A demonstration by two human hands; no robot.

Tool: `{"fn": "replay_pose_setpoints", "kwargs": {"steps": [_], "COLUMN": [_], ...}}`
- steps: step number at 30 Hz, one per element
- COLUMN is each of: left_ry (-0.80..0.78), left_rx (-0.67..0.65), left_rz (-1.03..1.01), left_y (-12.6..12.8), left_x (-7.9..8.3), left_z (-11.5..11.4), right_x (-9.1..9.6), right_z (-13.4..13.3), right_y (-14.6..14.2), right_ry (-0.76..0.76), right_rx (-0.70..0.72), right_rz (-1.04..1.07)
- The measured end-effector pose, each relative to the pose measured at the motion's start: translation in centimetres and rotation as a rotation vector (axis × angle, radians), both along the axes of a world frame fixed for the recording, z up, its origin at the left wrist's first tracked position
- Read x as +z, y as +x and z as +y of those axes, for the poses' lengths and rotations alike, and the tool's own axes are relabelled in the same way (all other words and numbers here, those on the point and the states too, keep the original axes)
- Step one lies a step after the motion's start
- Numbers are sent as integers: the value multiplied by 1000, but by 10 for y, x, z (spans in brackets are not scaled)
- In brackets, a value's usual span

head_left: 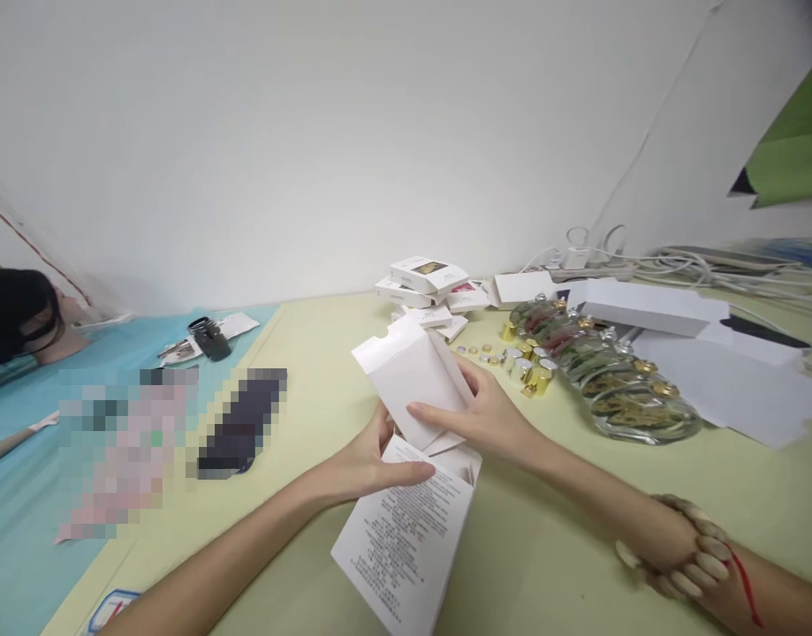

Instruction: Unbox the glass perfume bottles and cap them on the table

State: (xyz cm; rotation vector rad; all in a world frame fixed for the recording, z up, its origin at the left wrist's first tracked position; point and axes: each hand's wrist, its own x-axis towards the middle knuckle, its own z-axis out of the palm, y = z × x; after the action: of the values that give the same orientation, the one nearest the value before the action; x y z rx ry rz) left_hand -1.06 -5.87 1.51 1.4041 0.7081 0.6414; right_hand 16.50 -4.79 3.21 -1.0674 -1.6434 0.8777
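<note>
While the right hand [495,415] pinches a white folded card [409,380] between thumb and fingers, I see the left hand [362,464] pinching a printed box [402,548] just below them.

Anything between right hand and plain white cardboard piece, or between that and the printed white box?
Nothing visible. The right hand grips the plain white cardboard piece; its lower end is by the upper end of the printed white box, gripped by the left hand. Inside mostly hidden.
</note>
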Motion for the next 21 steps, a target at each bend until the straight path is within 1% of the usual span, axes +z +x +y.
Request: {"fn": "replay_pose_setpoints", "kwargs": {"steps": [2, 4, 7, 10, 13, 15, 17, 19, 21], "left_ry": [-27, -34, -23, 1, 60, 140, 272, 428, 554], "left_rx": [-1, 25, 124, 217, 262, 296, 366, 459, 537], "left_rz": [-57, -101, -102, -111, -135, -152, -173, -177, -146], "left_y": [1, 4, 6, 8, 11, 13, 15, 15, 14], "left_x": [-4, -9, -14, -10, -1, 4, 5, 2, -3], "left_z": [2, 4, 5, 3, -2, -5, -6, -4, -1], "right_x": [-1, -3, -7, -8, -6, -4, -3, -1, 0], "right_z": [1, 2, 2, 0, -3, -5, -6, -8, -8], "right_y": [0, 0, -1, -4, -6, -7, -7, -6, -6], "right_ry": [1, -10, -14, 33, 90, 125, 170, 242, 339], "right_rx": [-15, -50, -135, -207, -217, -201, -171, -155, -171], "right_rz": [-6, 5, 13, 15, 41, 53, 46, 15, -49]}}
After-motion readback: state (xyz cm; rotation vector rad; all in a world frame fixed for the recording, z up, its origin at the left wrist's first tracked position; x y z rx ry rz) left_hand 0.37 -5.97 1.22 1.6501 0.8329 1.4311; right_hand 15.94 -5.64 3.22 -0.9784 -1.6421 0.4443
